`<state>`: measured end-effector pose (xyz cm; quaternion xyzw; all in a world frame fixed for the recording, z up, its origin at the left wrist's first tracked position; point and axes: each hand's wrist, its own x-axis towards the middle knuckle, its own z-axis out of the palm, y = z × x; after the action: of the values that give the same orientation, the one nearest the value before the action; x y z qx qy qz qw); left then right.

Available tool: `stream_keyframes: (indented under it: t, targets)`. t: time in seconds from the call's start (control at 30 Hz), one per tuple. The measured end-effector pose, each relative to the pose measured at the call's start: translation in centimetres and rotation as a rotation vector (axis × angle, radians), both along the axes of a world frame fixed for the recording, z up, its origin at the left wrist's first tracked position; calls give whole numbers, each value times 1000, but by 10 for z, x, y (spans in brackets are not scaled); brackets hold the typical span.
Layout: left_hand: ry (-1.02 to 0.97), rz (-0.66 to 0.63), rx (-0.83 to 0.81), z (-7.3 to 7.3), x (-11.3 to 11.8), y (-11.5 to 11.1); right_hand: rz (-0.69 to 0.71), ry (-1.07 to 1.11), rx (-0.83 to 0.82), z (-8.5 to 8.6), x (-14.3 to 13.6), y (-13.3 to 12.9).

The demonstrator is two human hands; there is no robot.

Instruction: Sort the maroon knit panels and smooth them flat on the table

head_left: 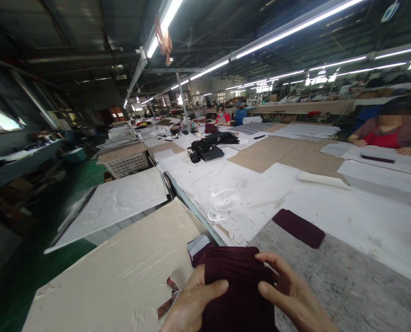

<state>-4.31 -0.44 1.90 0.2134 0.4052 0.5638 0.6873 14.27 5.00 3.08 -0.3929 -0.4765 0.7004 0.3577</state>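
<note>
Dark maroon folded fabric pieces form a stack at the bottom centre. My left hand grips the stack's left side, thumb pressed on its face and fingers hidden behind. At the right edge, my right hand holds the stack between thumb and fingers, with a fingertip at the top corner. Behind the left side lies more maroon fabric with a pale piece. A separate maroon folded piece lies flat on the grey table surface to the right.
A small white fan stands on the white-covered table. Dark fabric bundles lie farther back. A cream-covered surface is at left. One person sits at the far right, another in the distance.
</note>
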Motion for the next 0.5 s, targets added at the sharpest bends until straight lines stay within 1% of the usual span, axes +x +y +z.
stream_keyframes:
  t: [0.13,0.2,0.27,0.37,0.5]
  targets:
    - [-8,56,22,2,1,4,-1,2,30,-4,0,-2]
    - [1,111,11,3,2,6,49,2,59,-5,0,-3]
    - [-7,154,2,4,3,7,134,2,92,-6,-1,-4]
    - [-41,160,12,5,4,7,221,-23,105,-7,-4,-7]
    - [-54,159,20,6,6,7,216,-26,49,-11,-6,-10]
